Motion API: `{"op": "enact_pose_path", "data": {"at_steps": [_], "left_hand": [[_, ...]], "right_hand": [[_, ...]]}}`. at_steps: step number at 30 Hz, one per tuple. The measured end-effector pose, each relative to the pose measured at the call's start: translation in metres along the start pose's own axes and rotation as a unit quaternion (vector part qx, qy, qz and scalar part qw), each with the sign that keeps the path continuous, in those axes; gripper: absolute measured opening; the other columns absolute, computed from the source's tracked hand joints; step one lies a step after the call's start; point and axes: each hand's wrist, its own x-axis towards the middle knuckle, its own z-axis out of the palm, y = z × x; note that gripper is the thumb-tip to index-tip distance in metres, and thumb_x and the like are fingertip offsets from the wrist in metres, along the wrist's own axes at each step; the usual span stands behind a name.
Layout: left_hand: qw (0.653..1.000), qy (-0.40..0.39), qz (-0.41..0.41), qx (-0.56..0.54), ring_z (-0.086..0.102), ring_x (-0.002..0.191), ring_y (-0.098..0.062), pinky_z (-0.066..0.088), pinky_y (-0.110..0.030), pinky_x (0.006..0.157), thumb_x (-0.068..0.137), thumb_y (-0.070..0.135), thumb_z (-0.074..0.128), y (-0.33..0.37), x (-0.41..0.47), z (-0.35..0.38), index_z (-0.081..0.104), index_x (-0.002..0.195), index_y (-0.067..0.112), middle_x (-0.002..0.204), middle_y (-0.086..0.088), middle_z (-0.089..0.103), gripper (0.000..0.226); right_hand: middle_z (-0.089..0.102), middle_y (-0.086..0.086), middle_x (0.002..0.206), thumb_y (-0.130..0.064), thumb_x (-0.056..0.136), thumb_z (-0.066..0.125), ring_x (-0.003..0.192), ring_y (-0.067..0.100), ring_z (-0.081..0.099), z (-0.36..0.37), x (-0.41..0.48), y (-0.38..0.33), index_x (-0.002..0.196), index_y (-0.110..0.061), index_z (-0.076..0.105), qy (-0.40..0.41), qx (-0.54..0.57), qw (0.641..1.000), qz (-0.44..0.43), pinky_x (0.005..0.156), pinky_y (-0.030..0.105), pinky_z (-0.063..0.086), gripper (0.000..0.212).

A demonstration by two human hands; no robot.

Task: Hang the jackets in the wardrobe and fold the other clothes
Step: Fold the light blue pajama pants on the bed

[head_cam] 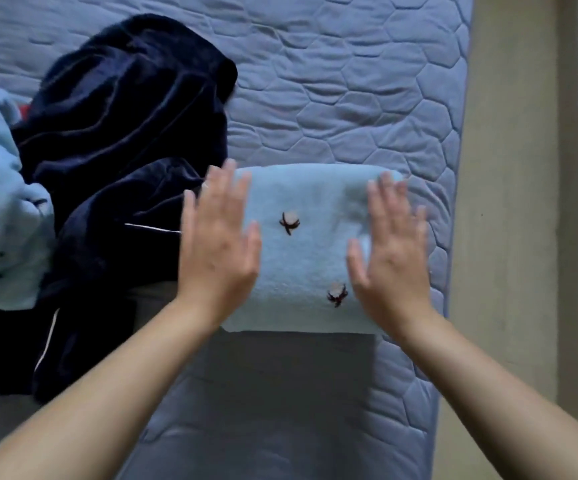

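A light blue fleece garment [301, 251] with small dark flower motifs lies folded into a rectangle on the blue quilted mattress [349, 98]. My left hand [216, 244] lies flat, fingers straight, over the fold's left edge. At the fold's right edge my right hand [391, 251] is also flat with spread fingers. A dark grey folded piece [280, 393] sits under and in front of the blue fold. Left of it a heap of dark navy velvet clothing [124, 133] with thin white piping is piled loosely.
Another crumpled light blue fleece item [0, 209] lies at the far left beside the navy heap. The mattress's right edge [453, 237] drops to a beige floor [509, 237]. The far part of the mattress is bare quilting.
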Motion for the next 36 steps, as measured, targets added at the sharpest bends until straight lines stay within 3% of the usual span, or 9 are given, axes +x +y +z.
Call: {"op": "enact_pose_path", "data": {"at_steps": [6, 11, 15, 18, 20, 23, 27, 30, 36], "left_hand": [[0.947, -0.252, -0.019, 0.197, -0.017, 0.146, -0.019, -0.004, -0.053, 0.117, 0.097, 0.049, 0.019, -0.03, -0.02, 0.073, -0.014, 0.151, 0.022, 0.158, -0.002, -0.021, 0.069], [0.976, -0.185, -0.029, 0.111, -0.016, 0.146, -0.012, -0.002, -0.052, 0.118, 0.093, 0.053, 0.026, -0.046, -0.028, 0.099, -0.011, 0.15, 0.031, 0.157, 0.005, -0.02, 0.071], [0.976, -0.057, -0.18, -0.103, 0.01, 0.146, -0.01, 0.012, -0.026, 0.116, 0.084, 0.045, 0.063, -0.042, -0.041, 0.076, 0.012, 0.152, 0.019, 0.16, 0.001, 0.008, 0.089], [0.905, -0.013, -0.371, -0.206, 0.043, 0.124, -0.015, 0.035, -0.03, 0.102, 0.074, 0.046, 0.074, -0.046, -0.043, 0.06, 0.028, 0.141, 0.02, 0.135, 0.001, 0.04, 0.086], [0.837, -0.091, -0.48, -0.245, 0.054, 0.112, -0.021, 0.045, -0.036, 0.093, 0.07, 0.054, 0.075, -0.054, -0.038, 0.055, 0.036, 0.135, 0.018, 0.124, 0.001, 0.051, 0.084], [0.735, -0.217, -0.562, -0.311, 0.064, 0.1, -0.027, 0.05, -0.042, 0.092, 0.063, 0.062, 0.076, -0.067, -0.027, 0.044, 0.052, 0.127, 0.01, 0.116, -0.007, 0.066, 0.086], [0.624, -0.354, -0.555, -0.421, 0.071, 0.092, -0.027, 0.057, -0.035, 0.071, 0.055, 0.06, 0.081, -0.07, -0.03, 0.012, 0.071, 0.109, 0.015, 0.103, -0.01, 0.073, 0.071], [0.559, -0.354, -0.577, -0.479, 0.071, 0.09, -0.03, 0.058, -0.037, 0.063, 0.063, 0.051, 0.077, -0.061, -0.055, -0.015, 0.078, 0.096, 0.015, 0.105, -0.015, 0.072, 0.048], [0.528, -0.355, -0.538, -0.554, 0.07, 0.093, -0.029, 0.057, -0.039, 0.074, 0.041, 0.045, 0.093, -0.019, -0.096, -0.121, 0.077, 0.099, 0.017, 0.109, -0.016, 0.07, 0.066]], "right_hand": [[-0.016, 0.002, 0.16, -0.054, 0.097, 0.023, 0.144, 0.016, -0.022, 0.075, -0.01, 0.025, 0.15, -0.017, -0.014, -0.269, -0.161, 0.95, -0.013, 0.117, 0.049, -0.01, 0.075], [-0.019, -0.006, 0.156, -0.059, 0.091, 0.027, 0.148, 0.02, -0.011, 0.1, -0.023, 0.041, 0.15, -0.023, -0.01, -0.208, -0.106, 0.971, 0.048, 0.115, 0.056, -0.001, 0.079], [0.004, -0.003, 0.161, -0.059, 0.084, 0.053, 0.146, 0.015, 0.01, 0.079, -0.033, 0.037, 0.154, -0.02, 0.002, -0.14, 0.109, 0.962, 0.208, 0.114, 0.031, 0.016, 0.095], [0.051, -0.006, 0.137, -0.044, 0.078, 0.073, 0.121, 0.008, 0.052, 0.06, -0.029, 0.044, 0.141, -0.025, 0.035, -0.127, 0.326, 0.869, 0.349, 0.092, 0.017, 0.042, 0.077], [0.069, -0.002, 0.112, -0.039, 0.073, 0.079, 0.095, 0.011, 0.069, 0.053, -0.024, 0.05, 0.123, -0.023, 0.054, -0.185, 0.441, 0.766, 0.43, 0.071, 0.018, 0.053, 0.058], [0.074, 0.007, 0.103, -0.037, 0.064, 0.085, 0.092, 0.022, 0.072, 0.041, -0.017, 0.055, 0.12, -0.016, 0.061, -0.292, 0.515, 0.656, 0.469, 0.07, 0.031, 0.057, 0.064], [0.072, 0.015, 0.104, -0.031, 0.064, 0.08, 0.087, 0.028, 0.072, 0.016, -0.022, 0.051, 0.108, -0.014, 0.07, -0.352, 0.549, 0.591, 0.475, 0.064, 0.034, 0.058, 0.048], [0.072, 0.017, 0.103, -0.025, 0.068, 0.075, 0.084, 0.029, 0.072, -0.016, -0.04, 0.034, 0.104, -0.013, 0.072, -0.355, 0.56, 0.569, 0.487, 0.062, 0.034, 0.058, 0.038], [0.071, 0.019, 0.103, -0.025, 0.068, 0.072, 0.087, 0.032, 0.071, -0.117, -0.067, -0.034, 0.109, -0.01, 0.068, -0.365, 0.55, 0.583, 0.474, 0.064, 0.036, 0.058, 0.045]]}}
